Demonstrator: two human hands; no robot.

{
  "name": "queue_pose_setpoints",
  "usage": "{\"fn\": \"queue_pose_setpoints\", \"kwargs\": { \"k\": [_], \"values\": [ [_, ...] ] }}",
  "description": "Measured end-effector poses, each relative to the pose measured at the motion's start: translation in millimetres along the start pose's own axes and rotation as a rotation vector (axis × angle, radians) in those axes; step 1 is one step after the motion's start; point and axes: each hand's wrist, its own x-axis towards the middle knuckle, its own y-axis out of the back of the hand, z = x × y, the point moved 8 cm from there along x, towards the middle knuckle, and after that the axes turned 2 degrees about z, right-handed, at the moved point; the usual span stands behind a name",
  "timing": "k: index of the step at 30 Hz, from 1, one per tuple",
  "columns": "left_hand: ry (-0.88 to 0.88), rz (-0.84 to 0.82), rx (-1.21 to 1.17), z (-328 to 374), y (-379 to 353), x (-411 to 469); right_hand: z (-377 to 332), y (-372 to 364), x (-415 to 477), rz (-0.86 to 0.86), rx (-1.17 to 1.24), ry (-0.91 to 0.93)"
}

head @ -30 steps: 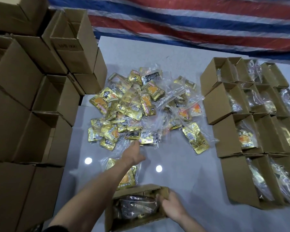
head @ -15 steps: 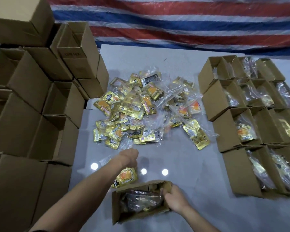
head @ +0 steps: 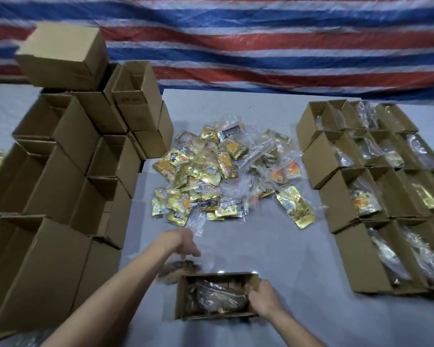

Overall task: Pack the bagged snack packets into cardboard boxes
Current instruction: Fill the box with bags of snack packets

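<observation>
Now right grip (head: 262, 298) clamps one end of one open box (head: 181, 299); left grip (head: 179, 244) pinches one blurred bag (head: 179, 270).

Packet pile (head: 226, 176) mid surface (head: 273, 249). Empty box stack (head: 60, 186) to its L, rows of filled boxes (head: 336, 204) to R. Open box (head: 180, 296) at front w/ bag (head: 218, 295) inside; loose bag (head: 179, 269) just behind its L corner. Tarp (head: 236, 46) behind all.

A makeshift packing workspace: stacked cardboard boxes (head: 68, 156), striped tarpaulin (head: 261, 41) backdrop.
</observation>
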Motion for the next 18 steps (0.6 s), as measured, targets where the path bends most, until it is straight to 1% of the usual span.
{"fn": "queue_pose_setpoints", "kwargs": {
  "k": [2,6,8,10,13,16,18],
  "values": [
    [-0.067,0.065,0.041,3.2,10.1,-14.3,-0.6,0.6,-2.4,-0.004,0.01,-0.009],
    [-0.144,0.21,-0.018,2.8,32.4,-49.6,-1.6,2.4,-4.6,-0.004,0.032,-0.004],
    [-0.201,0.226,-0.08,2.4,39.7,-69.0,1.5,2.7,-5.1,-0.016,0.069,-0.029],
    [-0.28,0.234,-0.182,6.0,47.2,-89.8,5.7,1.9,-4.9,-0.037,0.165,-0.061],
    [-0.398,0.298,-0.325,17.5,67.1,-125.7,10.3,-0.2,-6.2,-0.071,0.29,-0.111],
    [-0.514,0.361,-0.411,34.3,85.3,-160.9,11.1,-1.6,-8.8,-0.099,0.356,-0.139],
    [-0.56,0.367,-0.434,45.7,90.6,-178.3,11.0,-0.9,-10.2,-0.103,0.372,-0.147]
  ]
}}
